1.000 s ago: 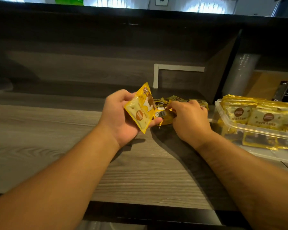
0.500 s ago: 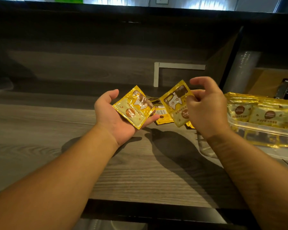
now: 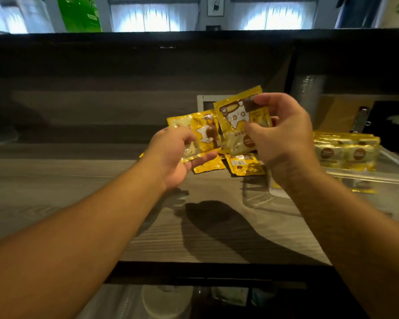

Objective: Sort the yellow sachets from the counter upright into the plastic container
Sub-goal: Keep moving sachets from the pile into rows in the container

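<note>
The left hand (image 3: 171, 155) holds one shiny yellow sachet with a brown and white picture (image 3: 197, 134) up in the air. The thumb is on top of the sachet and the fingers are under it, so it is pinched flat.

The right hand (image 3: 283, 132) holds a second yellow sachet with a brown round label (image 3: 238, 120). Its thumb and fingers pinch the right side of this one. The second sachet stands a bit higher, and its left edge covers the right edge of the first one. Both are above the grey wooden worktop (image 3: 78, 192).

Under the hands, a few more loose yellow sachets (image 3: 244, 163) lie flat on the worktop.

To the right sits the clear plastic container (image 3: 378, 178). A row of packed yellow sachets (image 3: 346, 150) stands upright inside it, close together. The near part of the container is see-through and looks blurry.
</note>
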`<state>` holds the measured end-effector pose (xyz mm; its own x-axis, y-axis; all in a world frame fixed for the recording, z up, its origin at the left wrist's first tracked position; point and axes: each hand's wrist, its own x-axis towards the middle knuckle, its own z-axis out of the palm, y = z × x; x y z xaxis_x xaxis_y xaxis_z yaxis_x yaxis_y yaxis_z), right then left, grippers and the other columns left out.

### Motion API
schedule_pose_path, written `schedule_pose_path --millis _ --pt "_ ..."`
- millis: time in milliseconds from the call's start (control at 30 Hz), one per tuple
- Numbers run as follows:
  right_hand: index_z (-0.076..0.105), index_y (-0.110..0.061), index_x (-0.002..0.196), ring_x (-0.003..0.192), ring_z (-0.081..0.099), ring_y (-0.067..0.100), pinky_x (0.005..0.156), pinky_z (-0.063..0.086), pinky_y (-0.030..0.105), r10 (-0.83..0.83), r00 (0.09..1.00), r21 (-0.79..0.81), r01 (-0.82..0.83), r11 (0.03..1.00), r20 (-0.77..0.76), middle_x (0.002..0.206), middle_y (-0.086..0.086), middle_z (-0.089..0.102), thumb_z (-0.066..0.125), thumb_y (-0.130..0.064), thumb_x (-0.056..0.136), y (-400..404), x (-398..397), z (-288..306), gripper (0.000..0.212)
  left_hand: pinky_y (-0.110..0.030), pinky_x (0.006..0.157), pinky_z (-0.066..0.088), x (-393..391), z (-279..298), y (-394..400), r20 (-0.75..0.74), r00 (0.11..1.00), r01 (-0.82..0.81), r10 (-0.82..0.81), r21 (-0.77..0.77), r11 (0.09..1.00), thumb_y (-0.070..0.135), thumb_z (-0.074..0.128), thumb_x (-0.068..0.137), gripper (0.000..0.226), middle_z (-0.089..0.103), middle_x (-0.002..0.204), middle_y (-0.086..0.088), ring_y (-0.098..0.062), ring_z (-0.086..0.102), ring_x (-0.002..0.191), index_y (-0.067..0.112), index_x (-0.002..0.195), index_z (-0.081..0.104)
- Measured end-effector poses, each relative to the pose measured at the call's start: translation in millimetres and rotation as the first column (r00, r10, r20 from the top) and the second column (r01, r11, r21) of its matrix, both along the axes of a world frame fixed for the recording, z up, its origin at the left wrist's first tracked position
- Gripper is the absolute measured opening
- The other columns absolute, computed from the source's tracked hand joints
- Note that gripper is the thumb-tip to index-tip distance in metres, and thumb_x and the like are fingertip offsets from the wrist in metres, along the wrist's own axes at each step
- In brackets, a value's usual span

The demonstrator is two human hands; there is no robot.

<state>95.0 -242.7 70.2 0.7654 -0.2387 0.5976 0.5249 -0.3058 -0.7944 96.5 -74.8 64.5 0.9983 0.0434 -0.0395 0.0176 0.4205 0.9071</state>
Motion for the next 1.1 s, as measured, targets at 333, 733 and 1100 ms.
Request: schedule_pose_path --millis 333,733,1100 --pt "0.067 -0.027 0.102 0.106 0.065 0.009 0.076 0.06 0.03 -0.105 0.994 0.168 0.096 0.981 0.043 0.129 -0.007 0.059 0.072 -0.02 0.086 -119.4 -35.9 3.2 0.018 -0.039 0.091 0.057 13.0 28.2 -114.8 0.384 0.911 -0.182 -0.148 0.7 0.691 0.008 0.066 0.093 0.032 0.067 0.112 0.002 -0.016 0.064 0.106 0.019 0.123 0.061" --pt "0.056 -0.035 0.106 0.095 0.068 0.01 0.069 0.061 0.034 -0.223 0.969 0.268 0.188 0.945 0.104 0.103 -0.008 0.064 0.067 -0.015 0.091 -183.2 -45.3 3.6 0.028 -0.036 0.084 0.053 24.1 22.6 -212.6 0.441 0.714 -0.442 -0.544 0.886 0.138 0.023 0.071 0.09 0.038 0.065 0.113 0.0 -0.02 0.061 0.103 0.027 0.124 0.054" --pt "0.059 -0.027 0.112 0.102 0.064 0.014 0.075 0.059 0.027 -0.304 0.951 0.071 0.299 0.951 0.059 0.114 -0.001 0.06 0.063 -0.011 0.092 -218.6 -39.0 2.7 0.026 -0.028 0.086 0.055 38.4 24.5 -221.7 0.26 0.701 -0.377 -0.664 0.926 -0.035 0.01 0.075 0.086 0.026 0.067 0.109 0.001 -0.015 0.063 0.099 0.018 0.111 0.075"
